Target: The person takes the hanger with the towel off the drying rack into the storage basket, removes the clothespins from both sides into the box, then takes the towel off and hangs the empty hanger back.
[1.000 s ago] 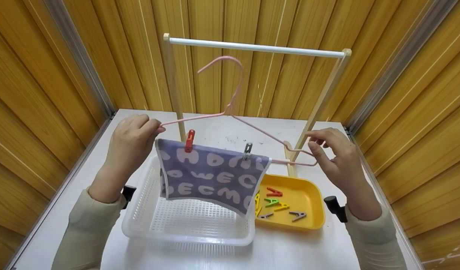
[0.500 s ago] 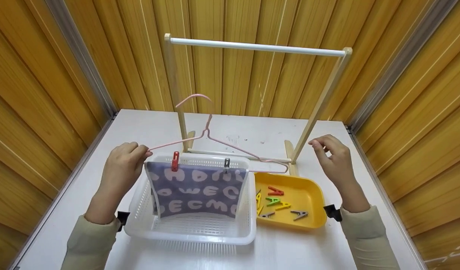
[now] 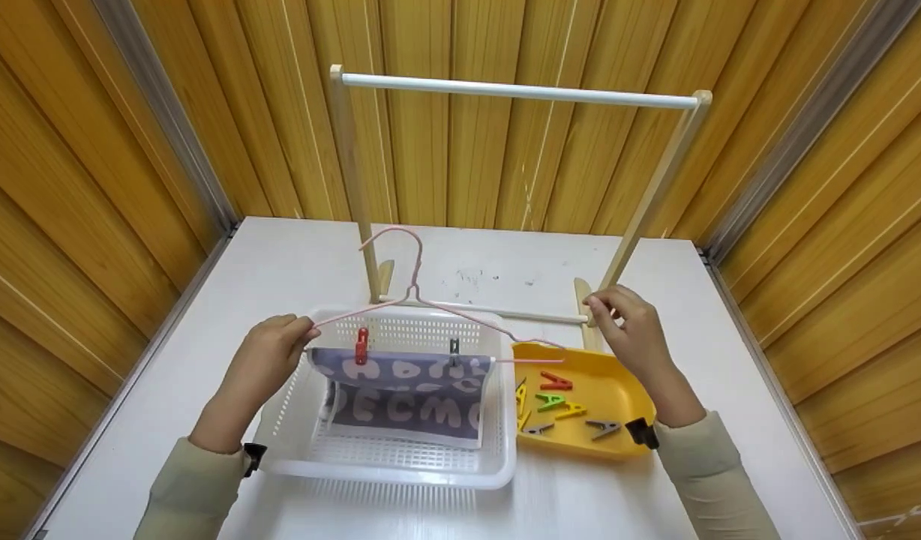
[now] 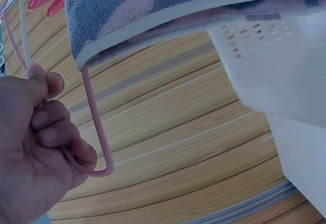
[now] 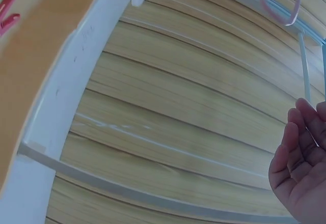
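In the head view my left hand point(image 3: 271, 352) grips the left end of a pink wire hanger point(image 3: 413, 291). Over the hanger's lower bar hangs a grey-purple towel point(image 3: 408, 409) with pale letters, fastened by a red clothespin point(image 3: 361, 346) and a grey clothespin point(image 3: 454, 351). The towel's lower part lies folded in a white perforated basket point(image 3: 400, 474). The left wrist view shows my curled fingers around the hanger's wire point(image 4: 99, 122), beside the towel point(image 4: 117, 20). My right hand point(image 3: 629, 330) holds nothing, its fingers loosely bent, a little right of the hanger's free end.
A yellow tray point(image 3: 633, 390) with several loose clothespins, one of them green point(image 3: 550, 400), stands right of the basket. Behind both is a wooden drying rack with a white top rail point(image 3: 517, 91). Wood-patterned walls point(image 3: 475, 165) enclose the white table point(image 3: 573, 499).
My left hand has lowered the hanger and towel, first leftward, and the towel now folds in the basket. My right hand, beside the hanger's end earlier, has moved down and left.
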Available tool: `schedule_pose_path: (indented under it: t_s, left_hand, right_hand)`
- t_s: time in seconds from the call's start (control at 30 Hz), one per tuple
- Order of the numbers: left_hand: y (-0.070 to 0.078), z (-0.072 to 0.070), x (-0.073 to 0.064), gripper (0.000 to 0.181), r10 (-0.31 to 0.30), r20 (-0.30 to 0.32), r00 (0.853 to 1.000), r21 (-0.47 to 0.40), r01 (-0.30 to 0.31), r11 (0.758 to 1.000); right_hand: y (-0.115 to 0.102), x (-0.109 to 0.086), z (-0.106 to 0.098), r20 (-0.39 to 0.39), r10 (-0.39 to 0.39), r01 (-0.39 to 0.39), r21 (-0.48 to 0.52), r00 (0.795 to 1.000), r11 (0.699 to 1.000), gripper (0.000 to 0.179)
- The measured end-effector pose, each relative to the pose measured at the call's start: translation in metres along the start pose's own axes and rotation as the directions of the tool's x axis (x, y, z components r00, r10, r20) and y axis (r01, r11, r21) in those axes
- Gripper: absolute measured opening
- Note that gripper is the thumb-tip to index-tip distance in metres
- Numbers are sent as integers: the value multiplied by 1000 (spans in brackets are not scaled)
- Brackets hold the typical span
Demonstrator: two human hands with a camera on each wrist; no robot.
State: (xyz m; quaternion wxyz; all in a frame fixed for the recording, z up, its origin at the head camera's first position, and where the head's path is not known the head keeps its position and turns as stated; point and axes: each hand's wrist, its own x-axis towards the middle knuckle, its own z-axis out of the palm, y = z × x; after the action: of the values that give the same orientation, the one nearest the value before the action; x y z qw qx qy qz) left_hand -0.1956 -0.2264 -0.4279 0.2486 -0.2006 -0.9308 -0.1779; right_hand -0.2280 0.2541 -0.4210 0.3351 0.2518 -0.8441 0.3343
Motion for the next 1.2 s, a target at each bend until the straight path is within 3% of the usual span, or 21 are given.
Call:
schedule_pose_path:
  t_s: [0.13, 0.3, 0.6, 0.7, 0.8, 0.93, 1.03, 1.2]
  left_hand:
    - [-1, 6, 1, 23, -39, 107, 993, -37, 43, 998]
    - [-4, 11, 4, 25, -73, 232, 970, -70, 91, 993]
    - [-12, 21, 14, 30, -87, 432, 898, -107, 146, 983]
    - [-14, 25, 18, 31, -91, 463, 881, -120, 165, 979]
    - [-17, 29, 19, 30, -92, 475, 875, -133, 175, 976]
    - [-21, 32, 18, 30, -92, 491, 866, -150, 188, 971]
    - [-24, 33, 17, 30, -85, 499, 862, -165, 191, 968]
    - [-28, 35, 16, 29, -85, 505, 859, -175, 198, 965]
  right_hand:
    - [-4, -1, 9, 46, -16, 16, 1, 999, 1000, 10]
    - [-7, -3, 18, 77, -17, 15, 19, 997, 1000, 9]
    - [-11, -5, 30, 97, -30, 25, 58, 995, 998, 8]
    - [-15, -5, 36, 152, -23, 14, 54, 988, 998, 6]
    - [-20, -5, 44, 268, 30, -40, 31, 963, 999, 11]
    - [-28, 0, 58, 449, 113, -123, -7, 887, 992, 26]
    - [-33, 5, 69, 527, 126, -143, -10, 840, 990, 30]
    - [-39, 15, 85, 567, 90, -109, -1, 819, 994, 26]
